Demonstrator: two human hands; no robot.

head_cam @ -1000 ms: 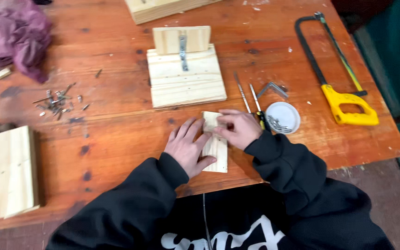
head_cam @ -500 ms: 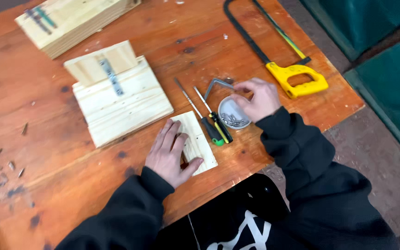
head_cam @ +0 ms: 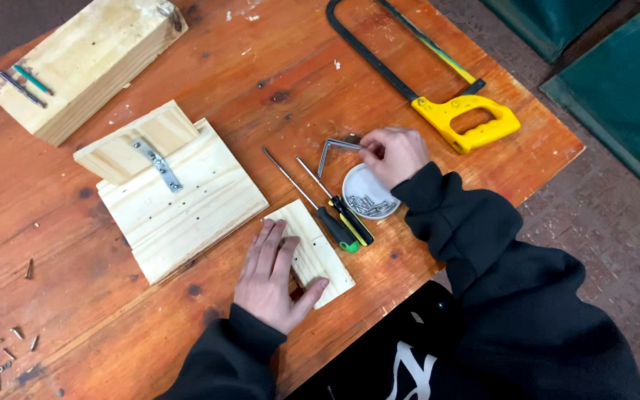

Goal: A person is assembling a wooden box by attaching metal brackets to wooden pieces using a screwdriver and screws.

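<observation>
Table bears a hinged panel. Left hand, flat and unclenched, pins a small block. Two screwdrivers lie just beside it. Right hand pinches a metal bracket above the screw dish. Advisable: keep the block pressed firmly and lift the bracket by its tip, clear of the dish.

Person's wearing a plain black hoodie or sweatshirt, pretty baggy, long sleeves with ribbed cuffs that come right down to the wrists. Fabric looks soft and matte, bunching in folds around the elbows. There's a big white graphic across the chest, only partly in view at the bottom edge. Both the left hand and right hand are bare, no gloves, rings or watch showing.
</observation>
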